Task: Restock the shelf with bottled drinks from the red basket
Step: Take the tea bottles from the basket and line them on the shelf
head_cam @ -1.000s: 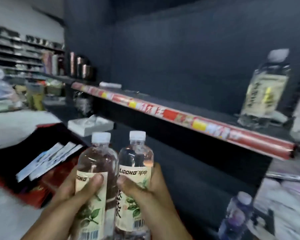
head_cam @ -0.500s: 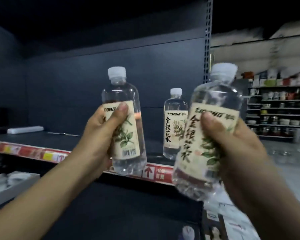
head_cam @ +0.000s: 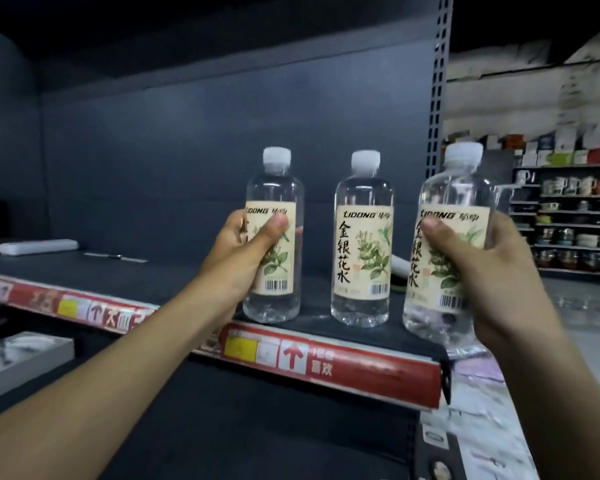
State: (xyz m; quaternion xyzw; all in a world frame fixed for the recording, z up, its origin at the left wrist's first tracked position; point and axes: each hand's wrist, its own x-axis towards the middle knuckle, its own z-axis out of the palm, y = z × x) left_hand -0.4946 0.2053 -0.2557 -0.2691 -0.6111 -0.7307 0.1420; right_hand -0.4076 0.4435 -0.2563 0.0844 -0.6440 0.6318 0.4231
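Both hands were clamped on clear bottled drinks at a dark store shelf (head_cam: 160,282). L hand (head_cam: 246,251) gripped one bottle (head_cam: 274,237) w/ thumb across its label, base at or just above the shelf deck; contact couldn't be told. R hand (head_cam: 492,271) wrapped a second bottle (head_cam: 454,216), tilted slightly, held off the shelf's right end. Between them a third bottle (head_cam: 362,237) stood upright on the shelf, free of both hands. All three had white caps and cream labels reading "LIDONG", w/ black characters "金银花水", green leaf art and a barcode. Red price strip (head_cam: 326,358) along the shelf's front edge carried white up-arrows and small characters, mostly too blurred to read. White bar-shaped item (head_cam: 37,246) lay far left on the shelf.
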